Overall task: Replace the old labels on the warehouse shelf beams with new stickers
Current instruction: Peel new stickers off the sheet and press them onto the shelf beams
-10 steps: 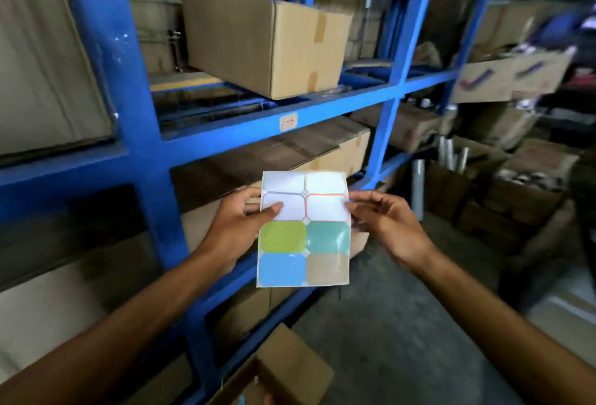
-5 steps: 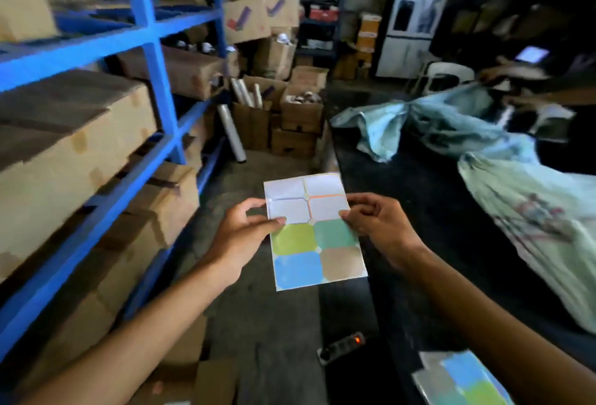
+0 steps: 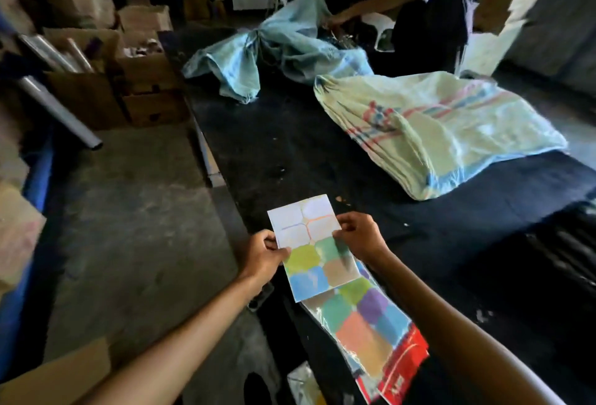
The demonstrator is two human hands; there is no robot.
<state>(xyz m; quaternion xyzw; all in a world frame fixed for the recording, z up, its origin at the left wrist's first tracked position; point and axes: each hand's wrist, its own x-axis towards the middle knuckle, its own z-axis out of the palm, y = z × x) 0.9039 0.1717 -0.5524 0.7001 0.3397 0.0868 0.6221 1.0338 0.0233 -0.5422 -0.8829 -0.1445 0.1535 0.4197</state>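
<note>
Both forearms are bare from the lower frame edge up to the wrists; no sleeve, cuff, glove, watch or bracelet shows on either. The left hand and right hand are bare too, with no ring visible on the fingers, though motion blur softens detail.

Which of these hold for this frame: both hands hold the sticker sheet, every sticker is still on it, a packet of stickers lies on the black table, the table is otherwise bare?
1. Both hands hold the sticker sheet. True: left hand and right hand pinch opposite edges.
2. Every sticker is still on the sheet. False: the upper four spaces look blank; four coloured ones remain below.
3. A sticker packet lies on the black table. True.
4. The table is otherwise bare. False: a striped sack and a blue sack also lie there.
</note>
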